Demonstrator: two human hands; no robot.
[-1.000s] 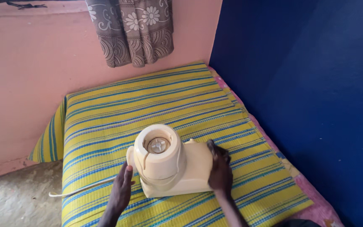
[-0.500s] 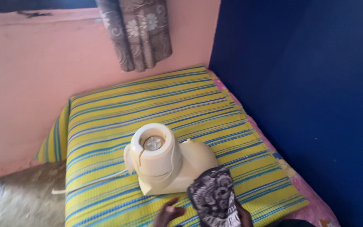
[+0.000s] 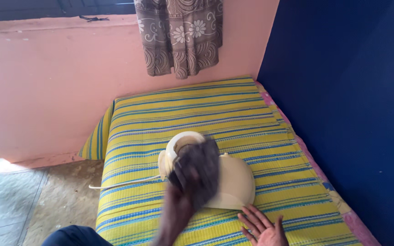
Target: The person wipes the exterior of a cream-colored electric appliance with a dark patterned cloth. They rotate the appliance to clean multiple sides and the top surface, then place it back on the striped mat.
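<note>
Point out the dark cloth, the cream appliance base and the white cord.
dark cloth [image 3: 199, 166], head view, its blurred middle.
cream appliance base [image 3: 235, 184], head view, bare right side.
white cord [image 3: 124, 183], head view, mid-length over the mat.

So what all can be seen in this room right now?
appliance: one, cream, on the mat
cord: one, pale, trailing left off the mat from the appliance
cloth: one, dark patterned, blurred, over the appliance's round top
mat: one, yellow with blue stripes, in the corner
curtain: one, brown floral, on the pink wall
blue wall: one, at right
left hand: blurred, holding the cloth
right hand: open, flat on the mat by the appliance
</note>
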